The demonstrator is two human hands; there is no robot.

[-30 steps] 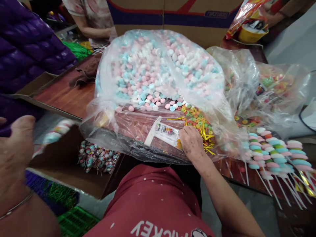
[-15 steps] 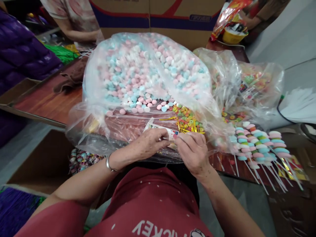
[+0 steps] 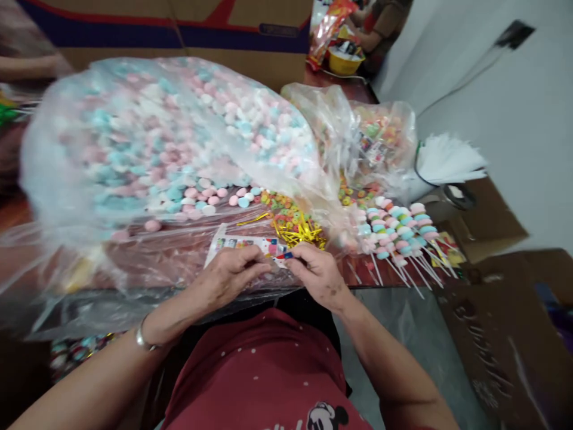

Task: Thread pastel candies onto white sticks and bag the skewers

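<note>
A white printed sheet (image 3: 245,243) with small colourful pictures lies tilted on the clear plastic at the table's front edge. My left hand (image 3: 239,269) is closed in a pinch at the sheet's lower right part, thumb and fingers covering some of it. Beside it, my right hand (image 3: 317,272) pinches a small red, white and blue piece (image 3: 283,255), perhaps a sticker; whether it is joined to the sheet I cannot tell. Just behind my right hand lie gold twist ties (image 3: 304,232) and ring-shaped gummy candies (image 3: 282,206).
A big clear bag of pink, blue and white marshmallows (image 3: 174,131) fills the table behind. Several marshmallow skewers (image 3: 400,230) lie right, near a bag of gummy rings (image 3: 380,128) and white sticks (image 3: 447,158). A cardboard box (image 3: 487,352) stands at lower right. Other people's arms show at the back.
My view has swung to the right, so the scene sits further left. The small red, white and blue piece now shows between my fingertips, and more of the sheet is visible.
</note>
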